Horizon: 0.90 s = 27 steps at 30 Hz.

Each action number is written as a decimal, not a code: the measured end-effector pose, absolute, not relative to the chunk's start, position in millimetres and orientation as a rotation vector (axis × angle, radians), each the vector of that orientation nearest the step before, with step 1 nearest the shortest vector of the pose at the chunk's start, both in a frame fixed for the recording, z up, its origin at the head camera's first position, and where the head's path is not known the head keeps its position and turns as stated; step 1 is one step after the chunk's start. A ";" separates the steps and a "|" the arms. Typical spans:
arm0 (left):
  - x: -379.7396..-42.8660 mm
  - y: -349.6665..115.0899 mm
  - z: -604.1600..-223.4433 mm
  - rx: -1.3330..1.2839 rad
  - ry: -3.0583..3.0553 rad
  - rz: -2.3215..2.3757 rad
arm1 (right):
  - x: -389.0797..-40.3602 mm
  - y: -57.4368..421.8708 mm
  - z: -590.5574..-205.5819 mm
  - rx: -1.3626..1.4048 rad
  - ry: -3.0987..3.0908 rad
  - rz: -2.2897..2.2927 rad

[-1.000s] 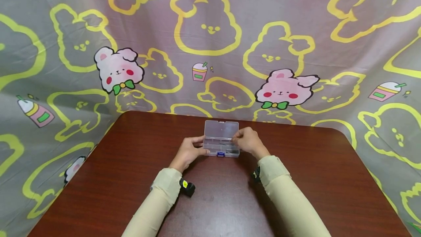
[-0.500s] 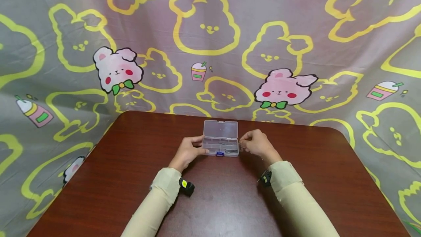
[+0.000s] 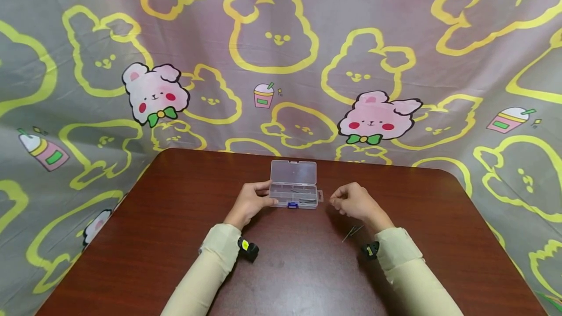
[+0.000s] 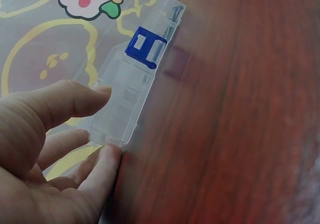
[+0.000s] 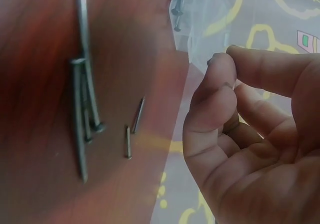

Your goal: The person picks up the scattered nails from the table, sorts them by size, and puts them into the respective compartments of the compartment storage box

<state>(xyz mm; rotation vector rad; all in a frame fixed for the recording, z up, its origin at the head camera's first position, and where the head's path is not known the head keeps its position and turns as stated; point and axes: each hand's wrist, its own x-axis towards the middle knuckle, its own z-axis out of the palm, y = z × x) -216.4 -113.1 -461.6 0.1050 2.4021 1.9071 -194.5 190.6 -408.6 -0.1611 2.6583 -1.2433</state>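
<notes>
Several nails (image 5: pixel 79 119), best held mid-shank, lie at four o'clock from the seemingly light, stiff box (image 3: pixel 293 172), left hand (image 3: pixel 251 201) gripping its nine-o'clock end, right hand (image 3: pixel 354 202) fingertips together, contents indiscernible.

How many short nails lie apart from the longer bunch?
2 in the right wrist view: upper short nail, lower short nail, both on the table. Others may be hidden.

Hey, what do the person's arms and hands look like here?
The left sleeve and right sleeve are pale cream with wide cuffs. Each wrist wears a small black camera; the left one has a yellow patch. Left hand and right hand are gloveless.
</notes>
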 end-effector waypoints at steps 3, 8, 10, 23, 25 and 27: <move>-216.2 -113.0 -461.3 0.103 2.419 1.901 | -190.6 194.3 -409.3 -0.173 2.667 -1.240; -216.2 -112.7 -462.0 0.095 2.432 1.895 | -183.8 200.7 -407.8 -0.186 2.662 -1.230; -216.5 -112.6 -462.6 0.099 2.428 1.899 | -182.1 204.2 -408.0 -0.187 2.667 -1.208; -217.2 -111.6 -463.1 0.099 2.410 1.891 | -169.6 225.4 -414.4 -0.156 2.625 -1.160; -216.8 -111.6 -462.2 0.091 2.403 1.895 | -168.2 227.7 -414.9 -0.154 2.626 -1.158; -216.8 -111.6 -461.8 0.092 2.407 1.896 | -167.0 229.9 -415.8 -0.150 2.634 -1.148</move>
